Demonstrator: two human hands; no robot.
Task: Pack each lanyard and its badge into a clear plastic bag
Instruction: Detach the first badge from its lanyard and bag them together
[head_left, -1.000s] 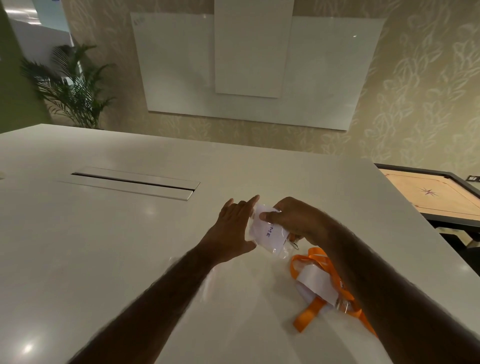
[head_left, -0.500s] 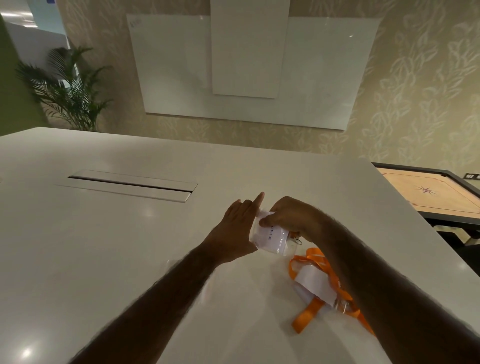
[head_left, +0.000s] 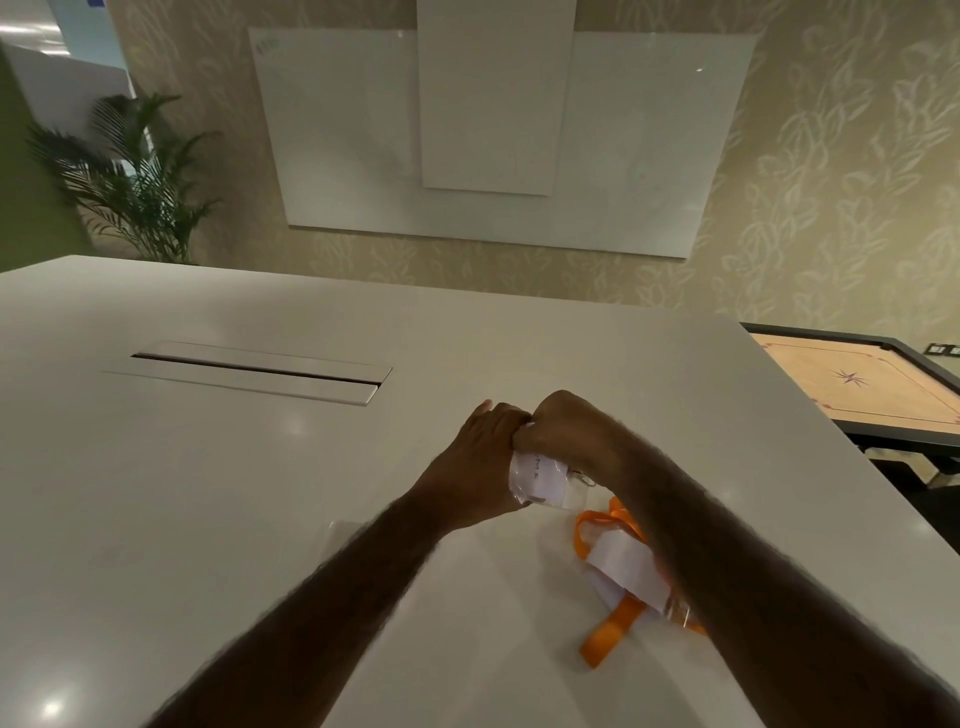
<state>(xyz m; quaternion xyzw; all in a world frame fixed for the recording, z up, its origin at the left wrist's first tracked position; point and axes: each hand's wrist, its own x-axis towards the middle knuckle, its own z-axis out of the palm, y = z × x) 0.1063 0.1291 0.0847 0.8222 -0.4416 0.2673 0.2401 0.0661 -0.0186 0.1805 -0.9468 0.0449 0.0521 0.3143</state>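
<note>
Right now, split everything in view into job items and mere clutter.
Job: bagged badge, gripped by left hand and right hand; orange lanyard and second badge on the table.
Idle: cable hatch, potted plant, carrom board, whiteboard.

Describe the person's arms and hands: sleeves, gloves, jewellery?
No gloves on the left hand or the right hand. The left forearm and right forearm are uncovered and hairy down to the frame edge, with no sleeve showing. No watch, ring or band is visible.

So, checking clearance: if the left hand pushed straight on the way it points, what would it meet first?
The right hand: the left hand seems to touch it, above the badge; depth unclear.
</note>
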